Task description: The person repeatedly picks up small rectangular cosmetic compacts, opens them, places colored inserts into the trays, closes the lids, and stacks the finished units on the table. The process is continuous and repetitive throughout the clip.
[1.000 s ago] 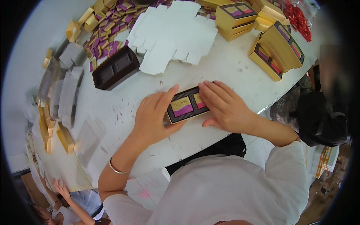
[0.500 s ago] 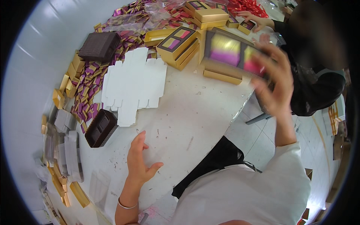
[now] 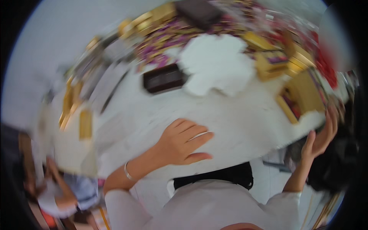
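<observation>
My left hand (image 3: 184, 142) hovers palm down over the white table, its fingers apart and nothing in them. At the right edge of the table my right hand (image 3: 321, 134) has its thumb and fingers spread beside a gold box (image 3: 304, 94). That box stands tilted with its inside partly showing; whether my fingertips touch it is blurred. Beyond my left hand lie a dark brown plastic tray (image 3: 163, 79) and a stack of flat white carton blanks (image 3: 218, 65). Another gold box (image 3: 268, 66) with a windowed top sits right of the blanks.
A heap of small purple and gold wrapped pieces (image 3: 163, 44) spreads along the back, with a stack of dark trays (image 3: 199, 13) on it. Clear plastic sleeves (image 3: 101, 82) and gold box parts (image 3: 85, 124) lie at left. Another person (image 3: 65, 191) is at lower left; red ribbon (image 3: 326, 65) lies far right.
The view has swung, so the table's things sit farther right. My right hand has come down and away from the top of the windowed gold box. My left hand has turned palm down.
</observation>
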Demonstrator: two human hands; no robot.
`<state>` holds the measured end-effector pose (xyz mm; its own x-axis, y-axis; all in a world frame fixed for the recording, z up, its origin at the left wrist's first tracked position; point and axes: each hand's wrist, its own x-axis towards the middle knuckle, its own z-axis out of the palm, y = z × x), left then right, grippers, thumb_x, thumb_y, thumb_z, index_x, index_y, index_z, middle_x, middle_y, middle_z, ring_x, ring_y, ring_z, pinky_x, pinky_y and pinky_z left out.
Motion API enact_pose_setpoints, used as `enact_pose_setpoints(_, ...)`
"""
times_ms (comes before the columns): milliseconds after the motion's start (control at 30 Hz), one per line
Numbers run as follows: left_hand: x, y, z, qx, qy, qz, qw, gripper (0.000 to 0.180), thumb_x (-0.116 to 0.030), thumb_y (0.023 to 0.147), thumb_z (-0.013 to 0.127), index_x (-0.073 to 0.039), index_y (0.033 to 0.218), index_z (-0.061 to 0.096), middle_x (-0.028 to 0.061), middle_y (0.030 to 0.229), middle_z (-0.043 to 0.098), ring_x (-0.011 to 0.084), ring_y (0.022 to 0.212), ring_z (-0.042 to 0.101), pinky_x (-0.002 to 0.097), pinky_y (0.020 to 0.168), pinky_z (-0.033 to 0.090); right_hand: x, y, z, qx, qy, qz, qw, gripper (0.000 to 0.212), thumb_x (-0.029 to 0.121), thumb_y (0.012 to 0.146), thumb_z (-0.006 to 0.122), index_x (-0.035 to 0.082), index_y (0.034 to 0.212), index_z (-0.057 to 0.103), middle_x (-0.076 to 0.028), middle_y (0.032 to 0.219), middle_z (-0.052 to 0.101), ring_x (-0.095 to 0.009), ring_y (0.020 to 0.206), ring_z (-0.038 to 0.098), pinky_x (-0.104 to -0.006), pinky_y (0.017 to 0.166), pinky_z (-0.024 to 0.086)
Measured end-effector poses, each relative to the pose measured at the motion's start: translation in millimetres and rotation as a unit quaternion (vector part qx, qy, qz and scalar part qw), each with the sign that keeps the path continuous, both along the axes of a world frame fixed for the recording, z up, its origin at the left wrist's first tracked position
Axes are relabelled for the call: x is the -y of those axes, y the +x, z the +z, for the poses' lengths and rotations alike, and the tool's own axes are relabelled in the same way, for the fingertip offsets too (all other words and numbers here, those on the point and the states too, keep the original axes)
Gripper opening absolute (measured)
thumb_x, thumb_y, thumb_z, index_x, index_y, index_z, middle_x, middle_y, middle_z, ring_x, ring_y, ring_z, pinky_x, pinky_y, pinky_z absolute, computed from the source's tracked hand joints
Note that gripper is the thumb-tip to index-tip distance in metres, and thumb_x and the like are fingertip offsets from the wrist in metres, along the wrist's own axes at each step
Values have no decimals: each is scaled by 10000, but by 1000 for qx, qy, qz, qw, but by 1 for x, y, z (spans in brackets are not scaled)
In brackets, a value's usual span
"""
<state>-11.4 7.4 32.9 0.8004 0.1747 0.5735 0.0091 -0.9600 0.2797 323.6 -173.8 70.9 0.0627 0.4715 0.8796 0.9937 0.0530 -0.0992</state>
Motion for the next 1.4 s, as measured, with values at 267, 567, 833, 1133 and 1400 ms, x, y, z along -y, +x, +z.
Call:
enact_pose_setpoints(267, -47, -131, 33, -17, 6, 433, 901, 387, -155, 757, 708, -41, 1106, 585, 140, 1139, 584, 308, 1024, 542, 370, 883, 432, -107, -81, -51, -23, -271, 252, 929, 401, 11, 732, 680, 5, 1117, 567, -231, 1325, 428, -399, 1198, 446, -455, 987, 372)
enact_pose_setpoints(567, -67, -293, -6, -187, -210, 706, 649, 755, -449, 733, 687, -43, 1316, 429, 174, 1269, 519, 337, 1130, 522, 404, 908, 427, -140, -87, -75, -57, -261, 354, 896, 363, 6, 723, 681, 10, 1067, 566, -206, 1287, 454, -374, 1168, 454, -414, 961, 397)
enact_pose_setpoints(833, -13, -169, 49, -23, -242, 437, 866, 719, -74, 659, 781, -48, 1305, 466, 104, 1204, 548, 227, 1041, 550, 358, 870, 438, -163, -100, -55, 46, -233, 351, 906, 425, 60, 741, 683, 19, 1139, 538, -192, 1248, 482, -361, 1146, 469, -424, 948, 411)
enact_pose_setpoints(1133, -27, 4, -9, -201, -156, 84, 963, 698, -288, 703, 756, -88, 1305, 465, 101, 1223, 517, 265, 1087, 455, 380, 934, 322, -257, -165, -36, 57, -352, 350, 867, 129, -83, 648, 567, -8, 750, 589, -131, 847, 533, -299, 847, 562, -394, 726, 476)
enact_pose_setpoints(1400, -31, 12, -26, -146, -183, 103, 967, 750, -272, 677, 769, -59, 1313, 433, 125, 1227, 505, 298, 1086, 465, 388, 921, 332, -295, -188, -44, -32, -218, 397, 891, 86, 0, 712, 628, -5, 783, 581, -142, 867, 546, -323, 843, 547, -405, 695, 470)
